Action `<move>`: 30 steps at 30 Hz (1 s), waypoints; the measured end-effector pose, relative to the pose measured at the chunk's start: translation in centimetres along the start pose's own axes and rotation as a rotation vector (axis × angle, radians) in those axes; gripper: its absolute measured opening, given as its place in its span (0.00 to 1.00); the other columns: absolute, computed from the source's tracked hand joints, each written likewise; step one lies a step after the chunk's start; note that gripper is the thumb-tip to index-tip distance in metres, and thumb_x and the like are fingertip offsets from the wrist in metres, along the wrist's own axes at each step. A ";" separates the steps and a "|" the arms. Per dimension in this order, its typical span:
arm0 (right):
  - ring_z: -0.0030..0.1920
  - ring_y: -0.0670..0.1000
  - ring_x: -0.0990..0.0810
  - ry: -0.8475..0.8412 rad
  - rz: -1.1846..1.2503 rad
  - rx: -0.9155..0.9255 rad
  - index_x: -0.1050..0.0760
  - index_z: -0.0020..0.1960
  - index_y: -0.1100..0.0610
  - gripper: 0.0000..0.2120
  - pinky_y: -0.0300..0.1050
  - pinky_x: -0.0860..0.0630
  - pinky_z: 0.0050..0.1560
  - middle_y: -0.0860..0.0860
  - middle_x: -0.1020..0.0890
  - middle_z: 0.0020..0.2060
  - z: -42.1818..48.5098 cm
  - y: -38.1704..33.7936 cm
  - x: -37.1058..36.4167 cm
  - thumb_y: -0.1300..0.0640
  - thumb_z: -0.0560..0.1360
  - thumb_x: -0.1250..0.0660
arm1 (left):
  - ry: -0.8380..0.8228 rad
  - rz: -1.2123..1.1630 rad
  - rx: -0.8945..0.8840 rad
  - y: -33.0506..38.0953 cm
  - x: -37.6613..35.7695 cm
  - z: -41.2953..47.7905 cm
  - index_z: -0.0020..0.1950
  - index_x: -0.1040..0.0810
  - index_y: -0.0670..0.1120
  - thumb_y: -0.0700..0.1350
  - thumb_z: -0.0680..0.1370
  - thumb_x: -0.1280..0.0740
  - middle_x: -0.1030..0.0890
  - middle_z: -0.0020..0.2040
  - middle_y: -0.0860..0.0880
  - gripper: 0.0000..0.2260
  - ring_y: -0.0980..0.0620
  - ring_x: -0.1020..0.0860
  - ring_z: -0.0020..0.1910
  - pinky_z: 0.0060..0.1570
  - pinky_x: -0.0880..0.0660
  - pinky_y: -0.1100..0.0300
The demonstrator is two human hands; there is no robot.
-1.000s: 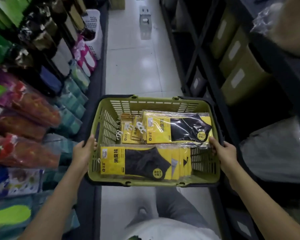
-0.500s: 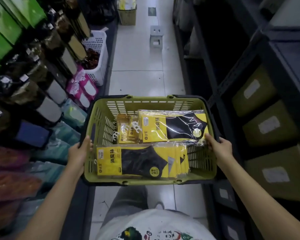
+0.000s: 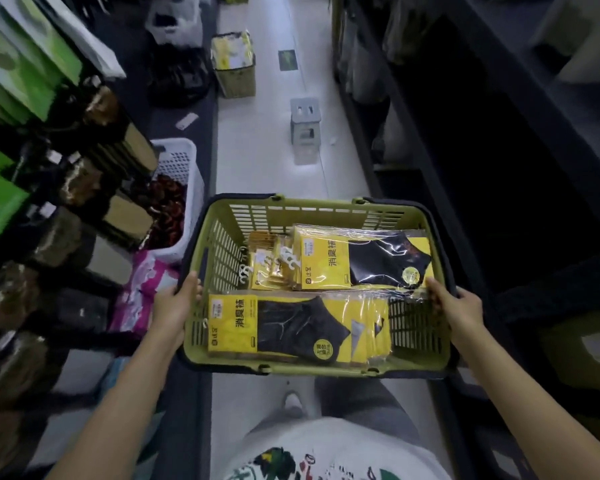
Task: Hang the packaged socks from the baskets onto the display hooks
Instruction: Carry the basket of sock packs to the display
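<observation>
I carry an olive-green plastic basket [image 3: 312, 211] in front of my waist. My left hand [image 3: 174, 308] grips its left rim and my right hand [image 3: 456, 308] grips its right rim. Inside lie yellow packs of black socks: one stack [image 3: 291, 329] along the near side, another stack [image 3: 364, 259] at the far right, and smaller yellow packs with white hooks [image 3: 269, 266] at the far left. Display racks of hanging packaged goods [image 3: 49, 209] line my left side.
A white basket [image 3: 184, 164] with dark red items stands on the left ledge. Farther down the aisle are a second olive basket [image 3: 234, 67] with yellow packs and a small grey stool [image 3: 305, 121]. Dark shelving [image 3: 465, 133] runs along the right.
The view has tilted up and I have moved along the aisle. The far olive basket and stool now show more fully. Both hands keep the same hold on the basket.
</observation>
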State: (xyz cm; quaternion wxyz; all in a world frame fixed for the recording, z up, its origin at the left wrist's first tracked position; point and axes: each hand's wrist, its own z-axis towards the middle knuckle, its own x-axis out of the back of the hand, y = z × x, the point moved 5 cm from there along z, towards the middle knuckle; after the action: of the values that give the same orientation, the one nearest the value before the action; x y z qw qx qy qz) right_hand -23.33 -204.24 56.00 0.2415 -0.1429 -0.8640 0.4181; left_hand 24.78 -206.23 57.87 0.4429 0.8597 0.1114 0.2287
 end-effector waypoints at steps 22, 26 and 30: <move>0.19 0.39 0.28 -0.094 -0.117 0.053 0.22 0.35 0.56 0.11 0.33 0.32 0.19 0.44 0.24 0.18 43.3 -39.2 -32.9 0.51 0.71 0.26 | 0.145 -0.067 0.131 31.6 -21.8 44.1 0.42 0.20 0.41 0.52 0.77 0.33 0.19 0.38 0.44 0.14 0.45 0.22 0.42 0.52 0.25 0.49; 0.24 0.43 0.24 -0.083 -0.109 0.048 0.22 0.36 0.57 0.12 0.37 0.30 0.23 0.45 0.22 0.22 48.7 -46.2 -39.2 0.49 0.70 0.26 | 0.119 -0.074 0.128 38.7 -24.2 53.2 0.46 0.21 0.38 0.52 0.78 0.34 0.18 0.43 0.41 0.16 0.42 0.20 0.46 0.57 0.25 0.44; 0.28 0.45 0.25 -0.095 -0.126 0.050 0.21 0.38 0.56 0.11 0.38 0.31 0.28 0.47 0.22 0.26 53.8 -53.2 -45.0 0.48 0.71 0.27 | 0.141 -0.056 0.116 45.7 -26.1 60.4 0.47 0.20 0.40 0.55 0.77 0.34 0.18 0.46 0.40 0.17 0.41 0.20 0.48 0.57 0.25 0.44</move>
State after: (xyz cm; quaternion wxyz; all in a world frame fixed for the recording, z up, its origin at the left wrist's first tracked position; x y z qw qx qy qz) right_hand -16.68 -292.00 56.02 0.2294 -0.0622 -0.8711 0.4297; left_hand 31.27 -286.02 56.90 0.3898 0.8621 0.1795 0.2693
